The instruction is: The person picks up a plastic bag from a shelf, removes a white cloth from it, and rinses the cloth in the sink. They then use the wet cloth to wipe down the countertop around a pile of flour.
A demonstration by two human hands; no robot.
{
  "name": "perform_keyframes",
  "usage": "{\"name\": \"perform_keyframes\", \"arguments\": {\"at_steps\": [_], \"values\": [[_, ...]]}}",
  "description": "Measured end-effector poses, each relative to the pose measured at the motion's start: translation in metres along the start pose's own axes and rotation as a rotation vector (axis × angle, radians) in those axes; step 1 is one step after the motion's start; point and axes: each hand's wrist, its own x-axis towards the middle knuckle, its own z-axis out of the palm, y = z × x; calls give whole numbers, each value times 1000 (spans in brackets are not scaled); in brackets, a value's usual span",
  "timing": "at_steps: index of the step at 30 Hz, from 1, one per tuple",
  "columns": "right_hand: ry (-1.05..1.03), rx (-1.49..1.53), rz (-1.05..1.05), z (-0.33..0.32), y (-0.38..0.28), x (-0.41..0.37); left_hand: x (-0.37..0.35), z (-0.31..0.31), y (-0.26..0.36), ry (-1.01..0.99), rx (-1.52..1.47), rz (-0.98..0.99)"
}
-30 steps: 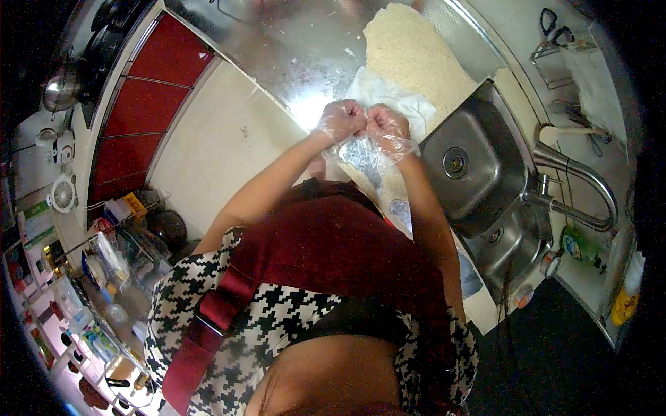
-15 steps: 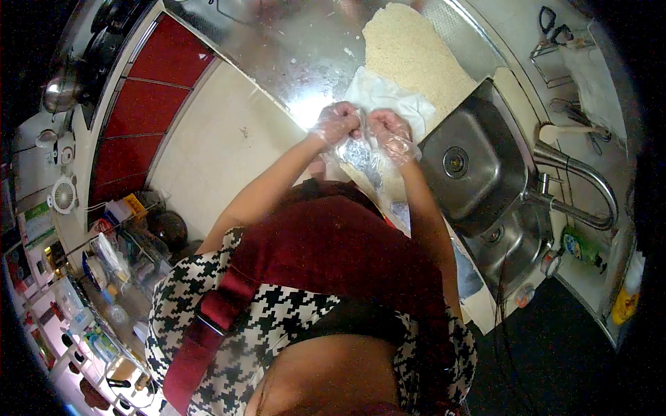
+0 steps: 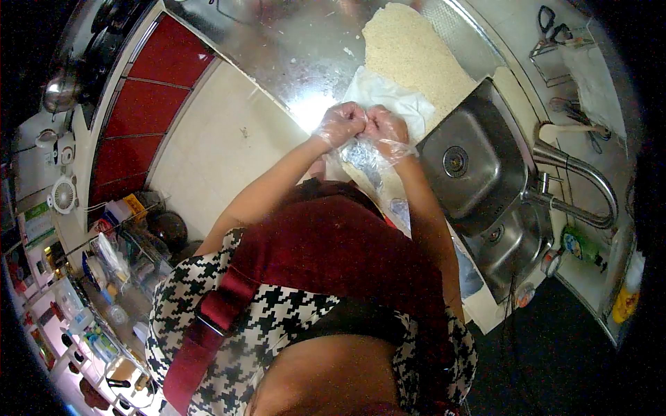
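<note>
My left hand (image 3: 343, 125) and my right hand (image 3: 386, 127) wear thin clear plastic gloves and meet over the counter edge, fingers curled. Between and just below them lies crinkled clear plastic (image 3: 356, 155), which both hands appear to pinch at its top; the fingertips hide the exact grip. Behind the hands is a crumpled white cloth or paper (image 3: 394, 98). It overlaps a large beige, grainy flat sheet (image 3: 411, 57) lying on the shiny metal counter (image 3: 291, 48).
A steel sink (image 3: 472, 149) with a curved tap (image 3: 590, 173) is to the right, with a smaller basin beside it. Red cabinet fronts (image 3: 149, 104) stand left. Scissors (image 3: 551, 26) hang at upper right. A shelf at lower left is crowded with containers.
My hands, a little apart before, have come together so the knuckles touch. My right hand moved slightly left. The sheet and white cloth look unmoved.
</note>
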Motion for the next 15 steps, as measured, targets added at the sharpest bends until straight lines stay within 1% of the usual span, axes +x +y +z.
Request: {"name": "perform_keyframes", "arguments": {"at_steps": [1,2,3,4,5,8,10,11,13,15], "values": [[10,103,24,1,1,0,1,0,-1,48,102,26],[9,103,24,5,5,-2,1,1,0,95,204,52],[16,214,86,12,12,-5,0,0,0,94,204,52],[23,326,148,13,12,-6,-3,0,3,62,43,-16],[23,326,148,11,13,-8,-5,1,5,30,-118,-84],[15,363,143,7,15,-12,1,-1,-1,26,-130,-104],[-34,429,203,6,14,-13,1,0,-2,33,-167,-109],[-33,429,204,4,12,-13,1,1,-2,41,-203,-114],[-30,299,155,-2,4,-12,0,1,1,44,-191,-109],[-33,241,117,-7,-4,-8,-1,1,4,48,-177,-105]]}}
